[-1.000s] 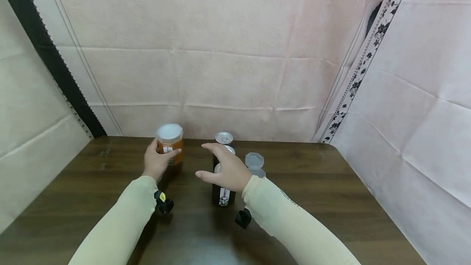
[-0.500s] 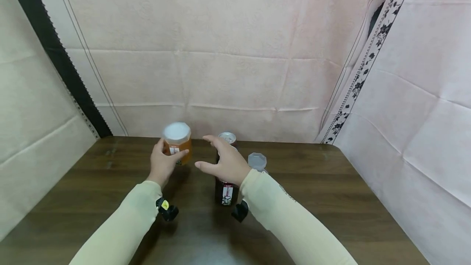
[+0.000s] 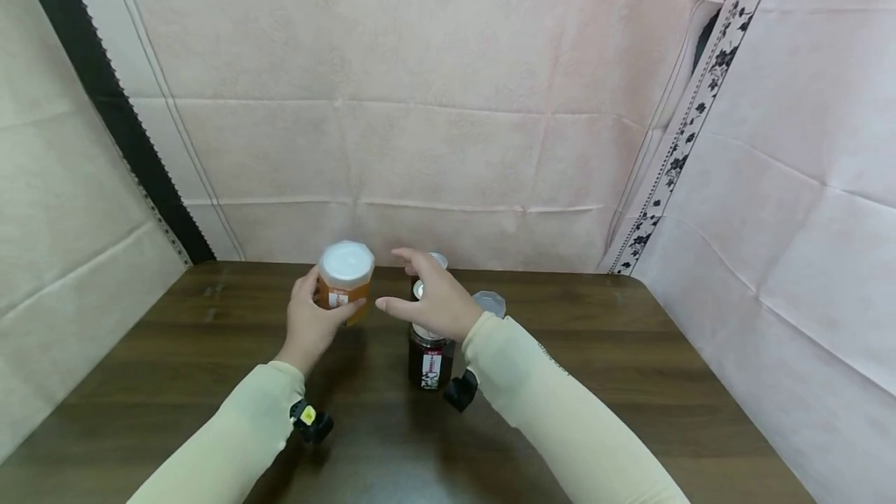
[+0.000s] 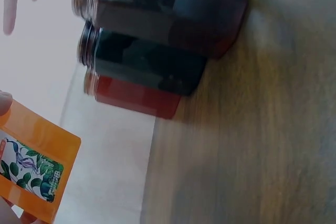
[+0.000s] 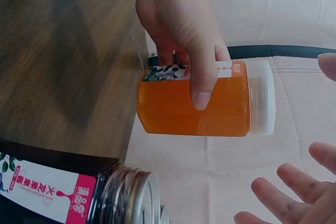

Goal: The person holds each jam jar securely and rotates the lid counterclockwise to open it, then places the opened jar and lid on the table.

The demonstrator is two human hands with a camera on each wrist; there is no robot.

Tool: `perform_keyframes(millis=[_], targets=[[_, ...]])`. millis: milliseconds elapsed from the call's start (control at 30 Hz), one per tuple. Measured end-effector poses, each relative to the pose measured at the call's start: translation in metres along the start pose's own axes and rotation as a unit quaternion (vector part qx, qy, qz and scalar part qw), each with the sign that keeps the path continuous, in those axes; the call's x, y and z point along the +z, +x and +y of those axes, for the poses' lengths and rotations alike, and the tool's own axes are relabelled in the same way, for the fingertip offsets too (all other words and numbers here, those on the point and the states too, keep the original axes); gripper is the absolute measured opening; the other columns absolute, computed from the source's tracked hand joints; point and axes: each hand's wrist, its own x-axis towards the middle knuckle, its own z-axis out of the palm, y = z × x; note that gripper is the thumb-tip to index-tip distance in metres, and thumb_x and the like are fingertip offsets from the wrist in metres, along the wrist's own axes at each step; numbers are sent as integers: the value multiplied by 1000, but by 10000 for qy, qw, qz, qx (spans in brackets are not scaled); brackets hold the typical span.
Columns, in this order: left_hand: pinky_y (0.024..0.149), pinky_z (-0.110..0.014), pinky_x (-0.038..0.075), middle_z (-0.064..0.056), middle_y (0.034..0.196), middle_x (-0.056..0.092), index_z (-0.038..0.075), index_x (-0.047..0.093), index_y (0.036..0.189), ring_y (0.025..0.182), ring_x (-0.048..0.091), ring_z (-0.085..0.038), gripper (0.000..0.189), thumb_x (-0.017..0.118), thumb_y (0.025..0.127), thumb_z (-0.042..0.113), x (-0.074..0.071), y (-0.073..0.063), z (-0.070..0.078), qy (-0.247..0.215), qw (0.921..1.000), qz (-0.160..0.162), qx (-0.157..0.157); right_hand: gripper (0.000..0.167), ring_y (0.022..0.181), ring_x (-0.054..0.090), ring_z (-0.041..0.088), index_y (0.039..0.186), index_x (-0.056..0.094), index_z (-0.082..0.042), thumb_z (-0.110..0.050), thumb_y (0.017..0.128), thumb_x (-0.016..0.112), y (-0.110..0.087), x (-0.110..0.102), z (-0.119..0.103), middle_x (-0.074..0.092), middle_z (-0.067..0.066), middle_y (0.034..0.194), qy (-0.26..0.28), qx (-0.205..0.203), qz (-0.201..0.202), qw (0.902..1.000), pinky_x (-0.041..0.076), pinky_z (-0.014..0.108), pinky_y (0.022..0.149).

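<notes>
My left hand (image 3: pixel 311 323) grips an orange jar (image 3: pixel 347 274) with a white lid, thumb across its near side. In the right wrist view the thumb lies over the orange wall beside the label (image 5: pixel 170 72). My right hand (image 3: pixel 439 300) hovers with spread fingers over a row of jars, right of the orange one, holding nothing. The front jar (image 3: pixel 429 368) is dark with a white and pink label and a silver top. Behind it, the left wrist view shows a second dark jar (image 4: pixel 147 59) and a reddish jar (image 4: pixel 137 97). My right hand partly hides this row in the head view.
A translucent octagonal lid (image 3: pixel 491 302) is partly visible beyond my right wrist. Brown wooden table (image 3: pixel 595 379) lies beneath everything. Pale cloth hangs (image 3: pixel 448 138) along the table's back edge, with more cloth on both sides.
My left hand has carried the orange jar rightward, closer to my right hand. The right hand has shifted slightly, staying over the row. The translucent lid is more covered now.
</notes>
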Motion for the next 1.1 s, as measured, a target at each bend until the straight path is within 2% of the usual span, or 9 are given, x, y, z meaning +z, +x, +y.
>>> perform_keyframes(millis=[267, 567, 800, 1100], targets=[[100, -57, 40, -15, 129, 43, 10, 45, 139, 119, 43, -32, 74, 83, 76, 16, 4, -12, 9, 167, 9989, 49, 435, 76, 132, 41, 20, 149, 33, -17, -41, 86, 69, -7, -6, -3, 38, 2, 149, -13, -34, -43, 10000, 39, 47, 105], [98, -56, 42, -16, 128, 44, 7, 46, 138, 117, 44, -32, 75, 84, 74, 16, 6, -26, 14, 160, 9983, 40, 564, 77, 133, 42, 22, 149, 32, -16, -42, 86, 69, -14, -7, -4, 37, 1, 150, -170, -182, -132, 9996, 39, 47, 105], [94, -55, 45, -14, 127, 46, 9, 50, 132, 114, 46, -30, 71, 86, 71, 19, 7, -39, 19, 380, 9950, 198, 903, 79, 130, 44, 21, 148, 33, -14, -39, 84, 72, -17, -5, -5, 38, 1, 149, -137, -308, -223, 9992, 44, 43, 100], [94, -59, 44, -13, 128, 47, 12, 51, 131, 116, 43, -31, 70, 87, 71, 19, 9, -56, 22, 670, 9935, 177, 898, 83, 127, 45, 28, 148, 31, -11, -36, 82, 74, -24, -2, -9, 36, 5, 148, 40, -433, -359, 9984, 44, 42, 99]])
